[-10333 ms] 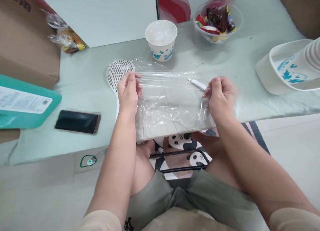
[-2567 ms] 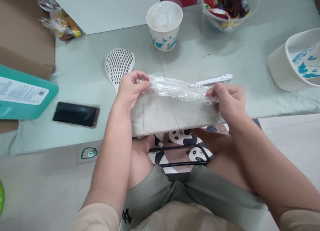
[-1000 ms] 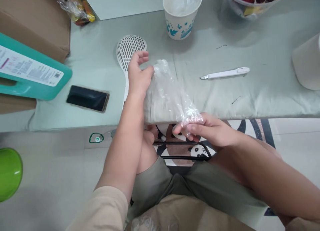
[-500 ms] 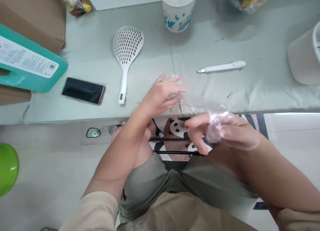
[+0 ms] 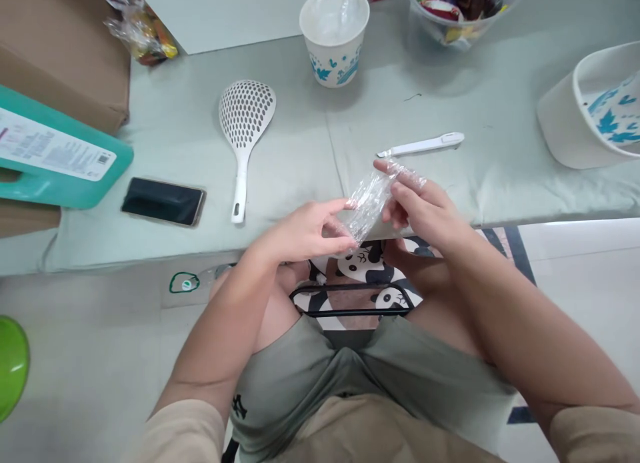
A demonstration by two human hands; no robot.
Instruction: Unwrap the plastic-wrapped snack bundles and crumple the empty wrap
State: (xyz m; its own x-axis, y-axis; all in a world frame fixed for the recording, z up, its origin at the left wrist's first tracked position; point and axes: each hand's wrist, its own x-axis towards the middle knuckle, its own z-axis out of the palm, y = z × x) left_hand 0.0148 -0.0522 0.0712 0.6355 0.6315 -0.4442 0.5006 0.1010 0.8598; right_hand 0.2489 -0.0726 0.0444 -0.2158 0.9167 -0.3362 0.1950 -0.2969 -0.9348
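Note:
Clear plastic film (image 5: 370, 203) stretches, crinkled, between my two hands just over the table's front edge. My left hand (image 5: 320, 231) grips the film's near left side between thumb and fingers. On the far right side, my right hand (image 5: 417, 199) has the film around its fingers, with the index finger stretched forward. Just beyond that finger lies a white utility knife (image 5: 423, 145) with its blade end to the left. A white slotted skimmer (image 5: 245, 129) rests flat to the left of my hands.
A phone (image 5: 164, 201) and a teal jug (image 5: 60, 156) are at the left. Behind stand a paper cup (image 5: 335, 56) with film inside and a clear bowl (image 5: 460, 26) of wrapped sweets. A white bin (image 5: 560, 109) is at the right; a green stool (image 5: 13, 366) stands on the floor.
My right hand has moved up and left, towards my left hand. The film, bunched around the right hand before, is now spread between both hands. The view has shifted slightly.

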